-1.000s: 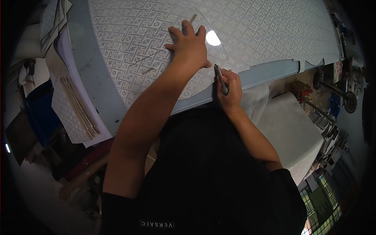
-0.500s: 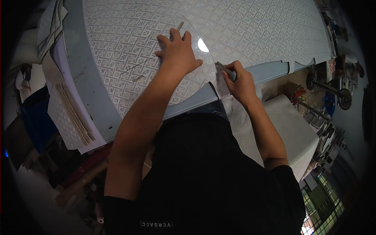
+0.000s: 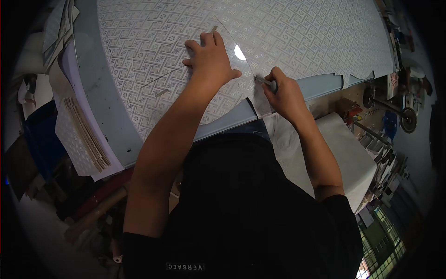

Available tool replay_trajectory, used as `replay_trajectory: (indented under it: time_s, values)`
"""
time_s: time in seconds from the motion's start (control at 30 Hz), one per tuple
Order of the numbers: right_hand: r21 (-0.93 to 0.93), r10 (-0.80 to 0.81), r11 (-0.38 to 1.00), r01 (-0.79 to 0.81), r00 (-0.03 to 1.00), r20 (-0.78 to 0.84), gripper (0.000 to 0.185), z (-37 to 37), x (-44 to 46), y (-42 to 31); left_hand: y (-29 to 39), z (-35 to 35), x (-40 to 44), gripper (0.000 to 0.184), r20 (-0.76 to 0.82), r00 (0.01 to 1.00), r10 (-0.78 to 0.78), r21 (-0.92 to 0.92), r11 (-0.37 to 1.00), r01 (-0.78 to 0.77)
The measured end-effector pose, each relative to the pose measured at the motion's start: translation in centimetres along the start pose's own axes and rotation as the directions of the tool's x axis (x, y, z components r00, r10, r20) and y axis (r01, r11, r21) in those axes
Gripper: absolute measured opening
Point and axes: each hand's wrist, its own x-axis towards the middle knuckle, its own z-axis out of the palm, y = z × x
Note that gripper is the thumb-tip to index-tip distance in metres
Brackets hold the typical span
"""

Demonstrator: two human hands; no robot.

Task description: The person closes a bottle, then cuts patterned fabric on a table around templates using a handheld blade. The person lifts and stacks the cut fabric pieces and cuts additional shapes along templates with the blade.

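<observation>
My left hand (image 3: 207, 60) lies with fingers spread on a clear template (image 3: 227, 65), pressing it against a pale sheet with a woven lattice pattern (image 3: 297, 32). A round glare shows near the template's curved right edge. Small strips sit on the template, one beside my fingertips. My right hand (image 3: 288, 95) is closed around a metal-bodied utility knife (image 3: 266, 83). The knife's tip meets the sheet at the template's edge, to the right of my left thumb. The blade itself is too small to make out.
The grey-blue table (image 3: 93, 79) shows at the left and along its front edge (image 3: 232, 116). A stack of cut patterned pieces (image 3: 86, 135) hangs over the left corner. Pale sheet material (image 3: 348, 156) drapes below at the right, near a cluttered shelf (image 3: 388, 162).
My right hand has shifted slightly, with the knife held lower and flatter at the template's edge. My left hand stays in nearly the same place.
</observation>
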Motion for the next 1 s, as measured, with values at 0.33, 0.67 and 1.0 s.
replay_trajectory:
  time_s: [0.33,0.67,1.0]
  values:
    - [0.034,-0.049,0.998,0.05,0.998,-0.04,0.021,1.6,0.0,1.7,0.0,0.0,0.4,0.122,0.018,0.999,0.027,0.036,0.999,-0.028]
    - [-0.084,-0.287,0.957,0.279,0.952,-0.107,0.024,1.3,11.7,-1.5,-0.3,-0.8,0.0,0.121,0.003,0.998,0.06,0.063,0.996,-0.06]
    - [-0.088,-0.336,0.94,0.329,0.938,-0.081,0.025,2.0,19.5,-4.5,-0.2,-0.7,0.0,0.118,0.004,1.0,-0.001,0.012,1.0,0.001]
